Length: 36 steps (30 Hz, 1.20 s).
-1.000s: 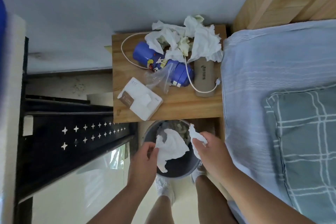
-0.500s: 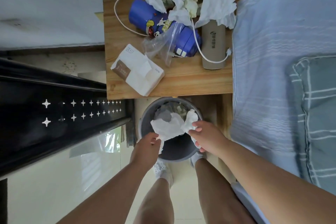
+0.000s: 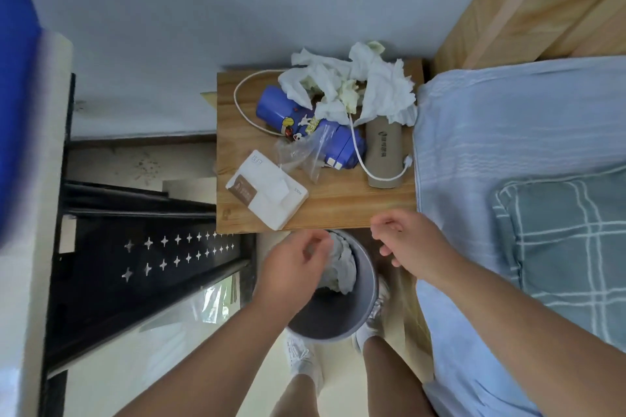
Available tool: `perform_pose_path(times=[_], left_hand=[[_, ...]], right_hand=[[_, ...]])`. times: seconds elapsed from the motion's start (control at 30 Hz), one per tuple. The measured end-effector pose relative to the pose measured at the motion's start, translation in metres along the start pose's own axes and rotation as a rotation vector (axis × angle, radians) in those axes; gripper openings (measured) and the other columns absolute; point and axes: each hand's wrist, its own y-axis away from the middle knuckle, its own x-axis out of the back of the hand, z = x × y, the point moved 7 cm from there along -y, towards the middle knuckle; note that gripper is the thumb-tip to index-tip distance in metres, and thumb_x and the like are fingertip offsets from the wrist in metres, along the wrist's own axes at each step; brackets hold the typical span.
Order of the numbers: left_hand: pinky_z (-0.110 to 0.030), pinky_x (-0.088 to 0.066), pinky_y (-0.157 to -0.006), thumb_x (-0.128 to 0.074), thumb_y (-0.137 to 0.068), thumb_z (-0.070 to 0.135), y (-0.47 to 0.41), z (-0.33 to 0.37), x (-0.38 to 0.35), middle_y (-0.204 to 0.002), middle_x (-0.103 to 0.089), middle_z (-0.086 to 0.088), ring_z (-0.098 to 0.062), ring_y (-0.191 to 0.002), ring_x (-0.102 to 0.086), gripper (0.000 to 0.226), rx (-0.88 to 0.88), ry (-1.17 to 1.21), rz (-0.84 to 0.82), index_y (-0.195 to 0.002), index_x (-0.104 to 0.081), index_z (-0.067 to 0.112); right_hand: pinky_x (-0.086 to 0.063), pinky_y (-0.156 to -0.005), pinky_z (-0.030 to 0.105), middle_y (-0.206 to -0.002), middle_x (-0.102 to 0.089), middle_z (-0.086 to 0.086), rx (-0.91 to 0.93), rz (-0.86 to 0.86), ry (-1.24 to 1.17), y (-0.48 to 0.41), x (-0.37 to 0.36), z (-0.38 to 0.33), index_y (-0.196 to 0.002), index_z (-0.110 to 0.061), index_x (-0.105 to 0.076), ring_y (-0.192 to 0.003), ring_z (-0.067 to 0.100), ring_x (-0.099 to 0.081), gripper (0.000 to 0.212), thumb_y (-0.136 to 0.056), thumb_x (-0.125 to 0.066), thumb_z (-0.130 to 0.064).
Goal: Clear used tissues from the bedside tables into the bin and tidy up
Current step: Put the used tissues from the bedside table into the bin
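Head view: both hands hang over the bin (image 3: 371, 284) with nothing in them. The left hand (image 3: 294, 267) has loosely curled fingers above the rim, and the right hand (image 3: 410, 244), just as slack, sits at the bin's 2 o'clock by the bench (image 3: 338, 210) edge. The two are apart.

A white wad of binned tissues (image 3: 342, 264) already lies inside, so part of the job looks done. Most of it seems left. The tissue heap (image 3: 352, 88) sits at the bench's 12 o'clock edge, draped over a blue bottle (image 3: 271, 108) and the top of a brown case (image 3: 384, 152).

The heap is crumpled and points nowhere in particular. Its long axis runs roughly from 9 to 3 o'clock along the back edge.

A tissue pack (image 3: 267, 193), a clear plastic bag (image 3: 301, 156) and a white cable (image 3: 244, 112) also need tidying, I'd judge.
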Motion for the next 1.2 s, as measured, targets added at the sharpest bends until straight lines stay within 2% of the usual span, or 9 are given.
perform_pose_path(times=[0.1,0.17,0.33,0.53,0.67,0.8,0.97,1.07,1.2], left_hand=[[-0.016,-0.046,-0.067,-0.062,-0.1,0.046,-0.021,0.059,0.042,-0.093,-0.071,0.021,0.007,-0.08,-0.064,0.021,-0.246,-0.253,0.175,-0.113,-0.074,0.035],[-0.029,-0.055,-0.074,-0.067,-0.099,0.041,-0.036,0.093,0.063,-0.107,-0.075,0.012,-0.009,-0.097,-0.068,0.023,-0.381,-0.407,0.29,-0.118,-0.073,0.03],[-0.044,-0.052,-0.096,-0.073,-0.094,0.039,-0.083,0.116,0.079,-0.137,-0.065,0.001,-0.028,-0.123,-0.057,0.055,-0.321,-0.641,0.273,-0.145,-0.056,0.024],[-0.037,-0.042,-0.075,-0.057,-0.101,0.022,-0.112,0.108,0.088,-0.111,-0.076,-0.002,-0.03,-0.099,-0.065,0.04,-0.303,-0.655,0.295,-0.141,-0.064,0.026],[-0.032,-0.037,-0.071,-0.066,-0.096,0.013,-0.108,0.107,0.094,-0.094,-0.071,-0.003,-0.02,-0.083,-0.054,0.033,-0.356,-0.492,0.356,-0.128,-0.075,0.019],[-0.022,-0.038,-0.069,-0.069,-0.096,0.012,-0.097,0.104,0.099,-0.091,-0.061,0.01,-0.015,-0.085,-0.053,0.025,-0.344,-0.317,0.397,-0.119,-0.077,0.018],[-0.016,-0.041,-0.071,-0.065,-0.1,0.021,-0.086,0.1,0.099,-0.094,-0.06,0.017,-0.008,-0.086,-0.056,0.02,-0.299,-0.228,0.392,-0.116,-0.076,0.024],[-0.011,-0.042,-0.068,-0.058,-0.101,0.036,-0.079,0.099,0.1,-0.085,-0.061,0.018,-0.002,-0.081,-0.058,0.013,-0.245,-0.05,0.408,-0.1,-0.072,0.036],[-0.013,-0.046,-0.056,-0.058,-0.106,0.035,-0.072,0.092,0.094,-0.072,-0.062,0.014,0.001,-0.061,-0.052,0.024,-0.148,0.213,0.364,-0.084,-0.069,0.037]], right_hand=[[-0.057,-0.064,0.03,-0.088,-0.076,-0.022,0.107,0.089,-0.035,-0.006,0.038,-0.049,-0.093,-0.048,-0.071,-0.069,0.004,-0.075,0.025,-0.076,-0.056,-0.059],[-0.057,-0.062,0.03,-0.086,-0.078,-0.018,0.16,0.153,-0.059,-0.013,0.061,-0.078,-0.092,-0.046,-0.072,-0.069,0.004,-0.076,0.016,-0.082,-0.059,-0.052],[-0.063,-0.084,0.045,-0.104,-0.073,-0.012,0.275,0.371,0.058,-0.04,0.101,-0.125,-0.114,-0.035,-0.07,-0.092,0.014,-0.072,0.023,-0.092,-0.063,-0.037],[-0.041,-0.098,0.028,-0.152,-0.055,-0.001,0.317,0.42,0.206,-0.079,0.1,-0.143,-0.147,-0.025,-0.054,-0.134,0.021,-0.054,0.055,-0.095,-0.069,-0.034],[-0.043,-0.108,0.039,-0.161,-0.04,0.003,0.366,0.384,0.424,-0.096,0.093,-0.142,-0.158,-0.024,-0.037,-0.139,0.028,-0.049,0.071,-0.095,-0.071,-0.024],[-0.049,-0.1,0.048,-0.147,-0.049,0.015,0.351,0.349,0.576,-0.112,0.088,-0.144,-0.16,-0.029,-0.027,-0.128,0.037,-0.055,0.085,-0.091,-0.075,-0.029],[-0.054,-0.08,0.042,-0.115,-0.069,0.018,0.361,0.44,0.585,-0.116,0.108,-0.155,-0.124,-0.009,-0.066,-0.105,0.038,-0.065,0.032,-0.092,-0.065,-0.008],[-0.044,-0.062,0.035,-0.09,-0.066,0.01,0.375,0.502,0.48,-0.102,0.118,-0.157,-0.09,-0.006,-0.063,-0.083,0.029,-0.06,0.002,-0.09,-0.065,-0.005],[-0.032,-0.053,0.024,-0.085,-0.061,0.002,0.414,0.527,0.241,-0.074,0.123,-0.159,-0.088,-0.01,-0.058,-0.079,0.022,-0.053,0.013,-0.086,-0.053,0.002]])
